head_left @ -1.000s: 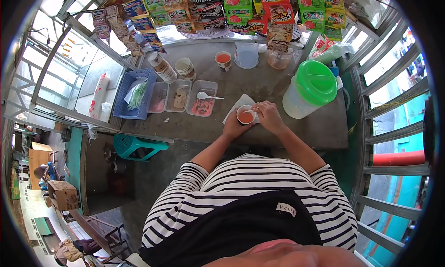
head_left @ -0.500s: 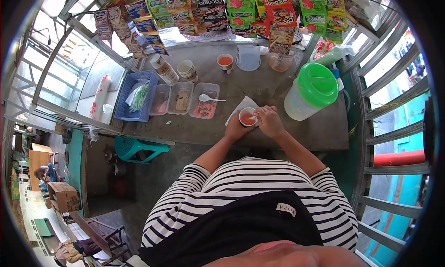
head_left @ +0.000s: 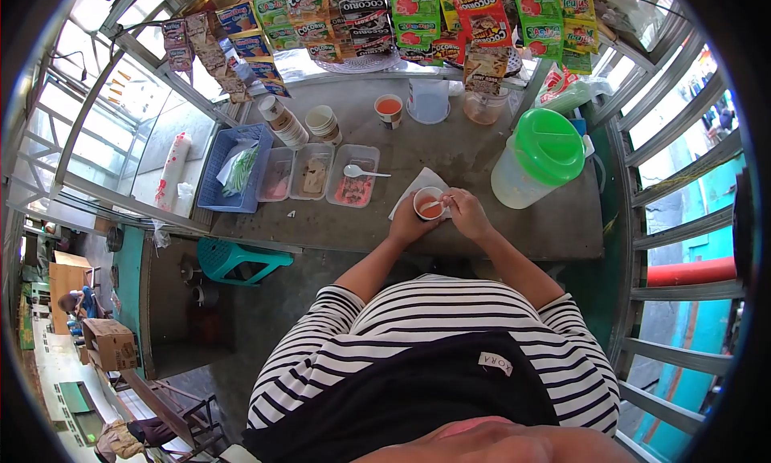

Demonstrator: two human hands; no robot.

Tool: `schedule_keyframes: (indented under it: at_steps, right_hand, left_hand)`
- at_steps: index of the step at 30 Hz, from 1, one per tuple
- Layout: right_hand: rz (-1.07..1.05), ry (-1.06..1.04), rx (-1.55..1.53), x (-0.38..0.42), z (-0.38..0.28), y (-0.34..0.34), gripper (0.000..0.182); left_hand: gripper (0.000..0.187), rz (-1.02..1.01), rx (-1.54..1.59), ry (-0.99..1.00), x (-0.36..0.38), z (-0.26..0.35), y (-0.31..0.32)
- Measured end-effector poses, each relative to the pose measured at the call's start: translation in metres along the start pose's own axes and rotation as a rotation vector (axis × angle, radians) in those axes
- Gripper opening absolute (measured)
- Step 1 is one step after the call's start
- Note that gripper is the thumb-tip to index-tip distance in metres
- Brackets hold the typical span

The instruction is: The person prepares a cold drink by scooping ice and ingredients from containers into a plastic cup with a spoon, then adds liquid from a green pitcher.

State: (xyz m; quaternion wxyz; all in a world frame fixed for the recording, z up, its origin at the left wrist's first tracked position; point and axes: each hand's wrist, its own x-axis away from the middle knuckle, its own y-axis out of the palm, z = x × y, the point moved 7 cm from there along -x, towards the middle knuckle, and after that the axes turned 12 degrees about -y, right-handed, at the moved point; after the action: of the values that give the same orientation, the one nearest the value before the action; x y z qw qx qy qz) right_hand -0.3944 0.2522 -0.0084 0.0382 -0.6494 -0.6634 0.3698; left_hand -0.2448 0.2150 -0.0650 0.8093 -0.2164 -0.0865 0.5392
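Near the front edge of the table, my left hand (head_left: 408, 224) is wrapped round a paper cup (head_left: 421, 195) of orange-red drink. My right hand (head_left: 467, 212) pinches a slim white spoon (head_left: 435, 203) whose lower end dips into the drink. A white paper napkin (head_left: 411, 191) lies partly under the left hand and cup. To the left, a second white spoon (head_left: 365, 171) rests across a clear tub (head_left: 353, 152) with pink pieces in it. Behind my hands stands another cup of orange-red drink (head_left: 389, 111).
On the right is a large pitcher (head_left: 548, 146) with a green lid. Stacked paper cups (head_left: 323, 124), tubs of powder (head_left: 312, 170) and a blue basket (head_left: 225, 199) line the left. Drink sachets (head_left: 363, 17) hang overhead, and a clear container (head_left: 429, 103) sits at the back.
My right hand has shifted slightly, moving the spoon within the cup, and more of the spoon now shows. The left hand keeps its hold on the cup.
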Motion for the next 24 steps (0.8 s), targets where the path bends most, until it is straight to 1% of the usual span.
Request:
schedule_keyframes:
  at_steps: [2,5,9,11,12,14,15,17,20,24]
  right_hand:
    - [-0.061,0.010,-0.018,-0.001,-0.002,0.001,0.017]
    - [-0.076,0.037,0.013,-0.009,-0.002,-0.005,0.018]
    - [-0.029,0.048,-0.001,-0.013,0.000,-0.006,0.018]
    - [-0.057,0.096,-0.116,-0.011,0.001,0.000,0.019]
    - [-0.059,0.094,-0.115,-0.009,0.004,0.001,0.019]
    - [-0.097,0.082,-0.101,-0.006,0.009,0.004,0.019]
    - [-0.099,0.080,-0.101,-0.006,0.009,0.002,0.019]
    - [-0.124,0.073,0.055,-0.008,0.008,-0.003,0.018]
    - [-0.123,0.075,0.094,-0.011,0.005,-0.007,0.017]
    - [-0.115,0.047,0.099,-0.012,-0.001,-0.006,0.016]
  left_hand:
    - [0.064,-0.008,0.019,-0.074,-0.001,-0.006,0.001]
    - [0.063,0.040,0.008,-0.078,0.003,0.004,-0.005]
    - [0.062,0.029,0.020,-0.076,0.004,0.007,-0.005]
    - [0.063,0.027,-0.050,-0.034,0.003,0.005,-0.003]
    - [0.063,0.030,-0.048,-0.034,0.003,0.005,-0.003]
    - [0.062,0.015,0.023,-0.119,0.004,-0.001,-0.003]
    - [0.062,0.018,0.024,-0.119,0.004,0.001,-0.004]
    - [0.063,0.021,0.041,-0.095,0.004,0.006,-0.006]
    - [0.059,0.011,0.000,-0.073,0.003,0.006,-0.005]
    - [0.060,0.041,-0.032,-0.054,0.002,-0.003,-0.002]
